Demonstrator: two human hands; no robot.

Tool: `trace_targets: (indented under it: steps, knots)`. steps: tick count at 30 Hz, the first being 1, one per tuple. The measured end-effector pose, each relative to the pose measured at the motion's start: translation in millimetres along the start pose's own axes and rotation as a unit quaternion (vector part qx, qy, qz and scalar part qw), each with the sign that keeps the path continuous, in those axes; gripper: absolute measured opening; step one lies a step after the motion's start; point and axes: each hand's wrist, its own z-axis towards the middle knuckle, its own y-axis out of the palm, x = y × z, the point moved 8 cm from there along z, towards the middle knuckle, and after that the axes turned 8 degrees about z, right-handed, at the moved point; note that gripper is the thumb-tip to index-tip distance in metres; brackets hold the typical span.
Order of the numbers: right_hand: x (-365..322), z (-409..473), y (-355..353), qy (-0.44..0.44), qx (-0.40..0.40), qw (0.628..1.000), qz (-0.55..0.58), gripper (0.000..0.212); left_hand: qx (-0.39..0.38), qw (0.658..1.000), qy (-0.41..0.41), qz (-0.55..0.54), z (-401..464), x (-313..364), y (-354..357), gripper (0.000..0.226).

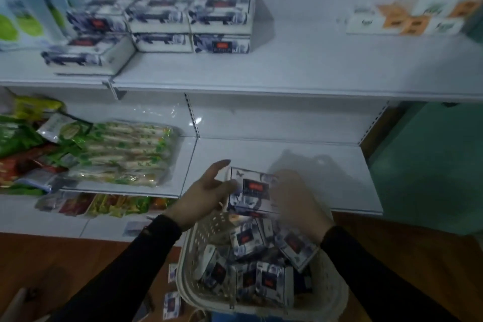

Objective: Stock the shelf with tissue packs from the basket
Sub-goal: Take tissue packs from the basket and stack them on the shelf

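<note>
Hands meet over the white perforated basket (198, 232), both on one blue-and-white tissue pack (251, 191) with a red label, held just above the basket's far rim and in front of the bare stretch of the lower white shelf (287, 159). The left hand (206, 191) touches the pack's left side with its thumb pressed against it and its fingers stretched fairly straight above the top edge, so it steadies more than clasps. The right hand (295, 198) is blurred; it lies over the pack's right side and seems to wrap it, though how tightly its fingers curl I cannot tell. Inside the basket, more tissue packs (261, 264) of the same print lie jumbled, some tilted on edge. Two small packs (172, 295) of that print lie on the wooden floor just left of the basket. Well beyond the basket, on the upper shelf (287, 65), matching packs sit stacked in rows (188, 15); orange-and-white boxes (413, 15) stand farther right. Left of the basket, on the lower shelf, lies a green-and-white bundle of wrapped goods (125, 154).
</note>
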Motion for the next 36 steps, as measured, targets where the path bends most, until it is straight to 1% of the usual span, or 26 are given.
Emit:
trace_targets:
  steps: [2, 3, 4, 6, 7, 9, 12, 14, 16, 18, 19, 21, 23, 24, 26, 28, 30, 31, 32, 34, 36]
  knots:
    - [-31.3, 0.0, 0.9, -0.032, 0.012, 0.999, 0.027, 0.025, -0.004, 0.998, 0.049, 0.04, -15.7, 26.2, -14.2, 0.064]
    - [-46.1, -1.2, 2.5, -0.045, 0.013, 0.998, 0.033, 0.022, -0.003, 0.995, 0.069, 0.078, -22.7, 35.5, -19.8, 0.068]
    - [-59.5, -2.5, 4.7, -0.056, 0.012, 0.998, 0.04, 0.021, 0.01, 0.986, 0.091, 0.14, -28.5, 43.2, -25.6, 0.069]
    - [-83.7, -7.7, 11.5, -0.072, 0.002, 0.996, 0.048, 0.022, 0.075, 0.947, 0.142, 0.277, -38.8, 61.3, -38.5, 0.066]
    - [-95.0, -10.7, 15.6, -0.083, -0.003, 0.996, 0.045, 0.024, 0.112, 0.93, 0.172, 0.303, -44.7, 71.0, -45.5, 0.062]
    - [-117.3, -17.8, 24.1, -0.101, -0.016, 0.994, 0.046, 0.027, 0.155, 0.923, 0.204, 0.288, -57.4, 89.3, -58.4, 0.056]
    - [-150.2, -26.5, 32.7, -0.131, -0.033, 0.989, 0.054, 0.022, 0.174, 0.931, 0.197, 0.255, -71.1, 105.1, -80.1, 0.055]
    - [-173.4, -30.7, 37.8, -0.156, -0.048, 0.986, 0.039, 0.022, 0.191, 0.932, 0.198, 0.235, -78.4, 113.4, -96.8, 0.054]
    - [-196.1, -33.2, 44.1, -0.184, -0.069, 0.98, 0.027, 0.023, 0.228, 0.922, 0.213, 0.227, -86.2, 126.2, -114.1, 0.053]
    - [-218.2, -33.4, 47.7, -0.213, -0.073, 0.974, 0.006, 0.027, 0.269, 0.913, 0.225, 0.208, -90.0, 138.5, -134.4, 0.048]
    - [-229.3, -32.4, 46.7, -0.233, -0.061, 0.97, -0.014, 0.03, 0.286, 0.912, 0.223, 0.192, -88.9, 143.1, -145.4, 0.045]
    - [-251.5, -28.1, 36.5, -0.29, 0.003, 0.953, -0.085, 0.035, 0.322, 0.906, 0.214, 0.173, -80.9, 148.3, -167.9, 0.042]
    - [-267.4, -18.4, 21.9, -0.339, 0.077, 0.92, -0.181, 0.04, 0.352, 0.895, 0.2, 0.186, -67.8, 149.7, -187.5, 0.042]
    - [-271.8, -12.2, 15.0, -0.352, 0.104, 0.902, -0.226, 0.041, 0.353, 0.893, 0.191, 0.204, -59.9, 148.0, -193.7, 0.043]
    - [-272.3, 5.2, 0.8, -0.349, 0.133, 0.874, -0.31, 0.045, 0.331, 0.888, 0.175, 0.267, -43.9, 143.2, -197.6, 0.045]
    - [-267.0, 21.7, -13.9, -0.316, 0.142, 0.859, -0.377, 0.049, 0.308, 0.873, 0.162, 0.34, -33.5, 138.1, -195.7, 0.046]
    - [-258.8, 32.6, -27.2, -0.277, 0.144, 0.855, -0.414, 0.051, 0.316, 0.858, 0.153, 0.375, -32.3, 135.2, -195.1, 0.046]
    - [-255.0, 36.5, -32.6, -0.265, 0.147, 0.854, -0.424, 0.052, 0.335, 0.848, 0.15, 0.382, -34.7, 135.6, -195.2, 0.046]
    - [-252.3, 39.1, -36.4, -0.259, 0.15, 0.851, -0.431, 0.052, 0.361, 0.833, 0.151, 0.391, -39.3, 138.0, -194.4, 0.045]
    - [-248.5, 44.1, -40.1, -0.255, 0.156, 0.844, -0.445, 0.053, 0.408, 0.788, 0.185, 0.422, -49.3, 149.0, -184.1, 0.041]
    - [-246.0, 48.9, -39.7, -0.247, 0.155, 0.843, -0.452, 0.055, 0.404, 0.748, 0.229, 0.475, -49.3, 158.2, -162.6, 0.042]
